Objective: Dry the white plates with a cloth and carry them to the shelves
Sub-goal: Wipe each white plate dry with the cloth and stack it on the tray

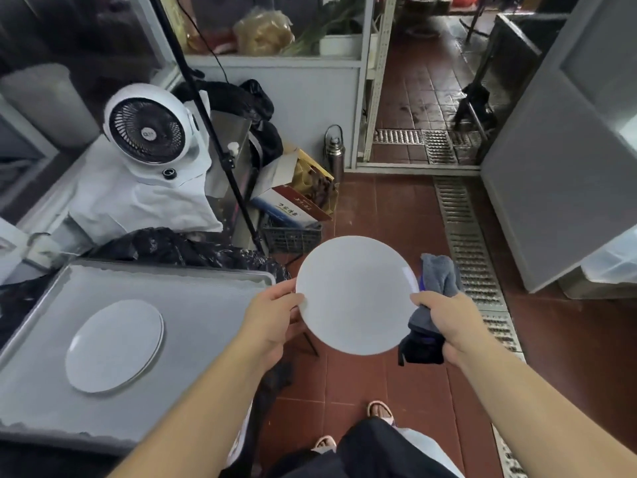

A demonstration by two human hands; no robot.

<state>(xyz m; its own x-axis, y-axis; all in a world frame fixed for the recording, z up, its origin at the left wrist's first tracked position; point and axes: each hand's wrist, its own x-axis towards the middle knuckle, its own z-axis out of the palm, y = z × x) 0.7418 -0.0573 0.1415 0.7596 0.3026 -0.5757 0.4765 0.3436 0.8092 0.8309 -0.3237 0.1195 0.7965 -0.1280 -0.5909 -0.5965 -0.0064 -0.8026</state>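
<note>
White plate (356,294) is hanging level over the tiled floor between both hands, the left hand (272,317) pinching its left rim, the right hand (444,326) clutching the grey cloth (436,281) against its right rim, nearer to wiping; a second plate (115,345) is lying on the tray (206,326).

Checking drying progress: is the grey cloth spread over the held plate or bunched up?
Bunched up: the right hand grips the grey cloth beside the white plate.

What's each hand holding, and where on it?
Left hand grips the white plate at its left rim. Right hand holds the bunched grey cloth around its middle.
</note>
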